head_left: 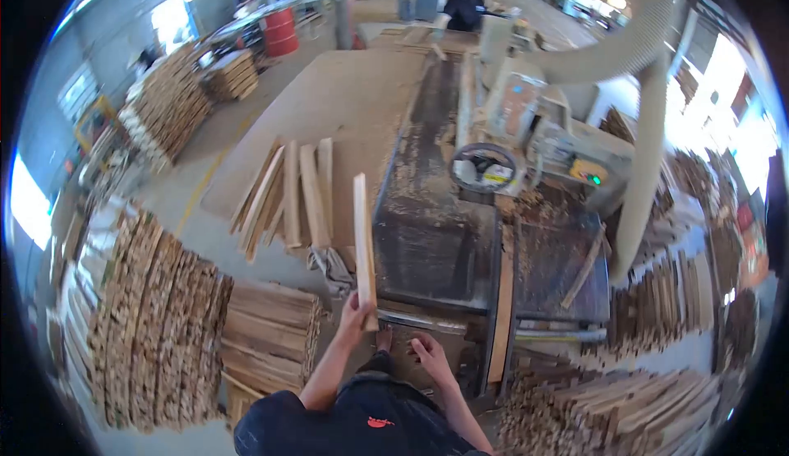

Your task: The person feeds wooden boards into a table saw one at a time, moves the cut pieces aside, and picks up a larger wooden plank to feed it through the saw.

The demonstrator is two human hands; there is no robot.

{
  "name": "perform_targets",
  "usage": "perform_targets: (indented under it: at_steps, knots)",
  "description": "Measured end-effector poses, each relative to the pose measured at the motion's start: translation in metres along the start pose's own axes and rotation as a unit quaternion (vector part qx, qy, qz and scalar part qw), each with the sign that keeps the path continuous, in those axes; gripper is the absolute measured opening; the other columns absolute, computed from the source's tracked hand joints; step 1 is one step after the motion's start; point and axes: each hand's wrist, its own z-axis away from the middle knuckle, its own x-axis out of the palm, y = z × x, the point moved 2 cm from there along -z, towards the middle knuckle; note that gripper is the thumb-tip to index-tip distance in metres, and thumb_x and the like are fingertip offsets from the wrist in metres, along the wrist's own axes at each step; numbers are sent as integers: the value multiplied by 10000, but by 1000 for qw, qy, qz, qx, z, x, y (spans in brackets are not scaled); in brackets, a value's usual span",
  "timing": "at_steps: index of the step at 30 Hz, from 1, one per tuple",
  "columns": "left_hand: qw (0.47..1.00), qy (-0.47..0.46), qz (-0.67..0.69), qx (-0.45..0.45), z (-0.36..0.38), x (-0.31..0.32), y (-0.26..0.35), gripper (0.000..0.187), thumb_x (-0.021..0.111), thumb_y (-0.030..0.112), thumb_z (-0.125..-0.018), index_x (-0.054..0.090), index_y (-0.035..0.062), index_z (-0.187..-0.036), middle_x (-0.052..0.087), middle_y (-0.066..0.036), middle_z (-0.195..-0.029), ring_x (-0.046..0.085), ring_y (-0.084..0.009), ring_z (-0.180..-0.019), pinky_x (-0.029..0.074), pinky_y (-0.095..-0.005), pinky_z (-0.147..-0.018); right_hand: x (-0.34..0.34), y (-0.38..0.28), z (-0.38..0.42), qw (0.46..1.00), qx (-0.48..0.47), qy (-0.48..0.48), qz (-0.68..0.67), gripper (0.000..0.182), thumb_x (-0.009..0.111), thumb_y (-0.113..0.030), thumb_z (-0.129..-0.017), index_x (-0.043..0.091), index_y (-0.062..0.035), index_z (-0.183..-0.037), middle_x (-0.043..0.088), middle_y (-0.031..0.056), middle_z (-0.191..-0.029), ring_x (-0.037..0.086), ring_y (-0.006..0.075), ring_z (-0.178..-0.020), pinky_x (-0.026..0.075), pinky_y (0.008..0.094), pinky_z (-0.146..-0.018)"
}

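Note:
My left hand (355, 316) is closed around the lower end of a wooden strip (362, 234), which stands nearly upright in front of me. My right hand (431, 356) hangs near the front edge of the machine table, fingers loosely bent and apart, with nothing visible in it. Just beyond the strip, a dark machine table (436, 259) is scattered with sawdust and chips. To the left of it, several loose wooden strips (292, 197) lie on a wide brown board (345, 94), with a grey cloth (330, 269) hanging at its near edge.
A woodworking machine (526, 103) with a handwheel (483, 168) and thick dust hose (649, 152) stands ahead to the right. Stacked wood (156, 324) rises at left, beside flat boards (267, 333); more strips (616, 407) fill the lower right. A person (466, 12) in a conical hat stands at the far end.

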Motion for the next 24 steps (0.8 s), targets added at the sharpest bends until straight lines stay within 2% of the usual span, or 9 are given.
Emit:
perform_targets:
  at_steps: [3, 4, 8, 10, 11, 12, 14, 17, 24]
  knots:
    - [991, -85, -82, -68, 15, 41, -24, 406, 739, 203, -933, 502, 20, -1207, 600, -40, -1003, 627, -126, -824, 541, -277, -722, 2, -17, 19, 998, -64, 14, -1, 549, 618, -360, -1008, 468, -48, -1433, 698, 62, -1082, 679, 141, -859, 514, 291, -696]
    - [974, -98, -194, -64, 21, 57, -32, 440, 742, 193, -927, 487, 7, -1232, 594, -63, -1062, 623, -143, -899, 537, -290, -777, -2, -25, 29, 996, -84, 11, 16, 601, 624, -357, -1003, 414, -44, -1471, 690, 68, -1091, 681, 148, -858, 513, 291, -689]
    - [884, -252, -387, 68, 17, 80, -107, 469, 711, 302, -942, 549, 56, -1307, 576, -169, -1230, 557, -318, -1166, 389, -468, -1078, -17, 5, 35, 994, -70, 1, 88, 611, 646, -322, -988, 412, -23, -1467, 681, 75, -1049, 671, 153, -820, 507, 285, -670]
    - [836, -285, -456, 110, 24, 106, -102, 498, 700, 315, -936, 548, 85, -1351, 546, -189, -1302, 520, -360, -1229, 353, -498, -1101, -32, 18, 48, 976, 82, 171, -110, 563, 670, -280, -968, 467, -18, -1423, 677, 84, -1005, 651, 142, -766, 485, 276, -626]
    - [782, -305, -519, 161, 27, 124, -101, 531, 689, 329, -930, 547, 114, -1395, 516, -208, -1374, 482, -403, -1291, 316, -527, -1125, -41, 47, 46, 944, 120, 200, -235, 462, 688, -296, -959, 554, -79, -1344, 678, 56, -985, 631, 135, -764, 470, 273, -634]
    - [782, -317, -513, 159, 28, 139, -107, 531, 689, 329, -930, 547, 114, -1395, 516, -208, -1374, 482, -403, -1291, 316, -527, -1125, -47, 50, 54, 940, 121, 214, -236, 462, 688, -296, -959, 554, -79, -1344, 678, 56, -985, 631, 135, -764, 470, 273, -634]
    - [714, -289, -588, 246, 30, 166, -113, 611, 670, 274, -918, 480, 129, -1480, 386, -212, -1543, 365, -423, -1416, 299, -565, -1134, -47, 55, 59, 835, 185, 217, -471, 331, 682, -347, -971, 616, -137, -1219, 667, 17, -957, 623, 134, -801, 465, 271, -659]
    - [732, -310, -556, 243, 15, 186, -151, 642, 649, 204, -902, 452, 138, -1509, 265, -196, -1630, 302, -399, -1477, 281, -562, -1154, -51, 63, 61, 776, 95, 189, -595, 277, 663, -388, -982, 617, -165, -1140, 651, -12, -940, 613, 142, -820, 476, 282, -691]
    - [787, -293, -514, 173, -24, 208, -142, 628, 704, 181, -857, 513, 114, -1452, 288, -194, -1623, 383, -348, -1441, 307, -514, -1154, -66, 34, 23, 858, 119, 221, -449, 406, 570, -484, -1014, 600, -84, -1076, 690, 51, -971, 632, 152, -794, 474, 259, -613]
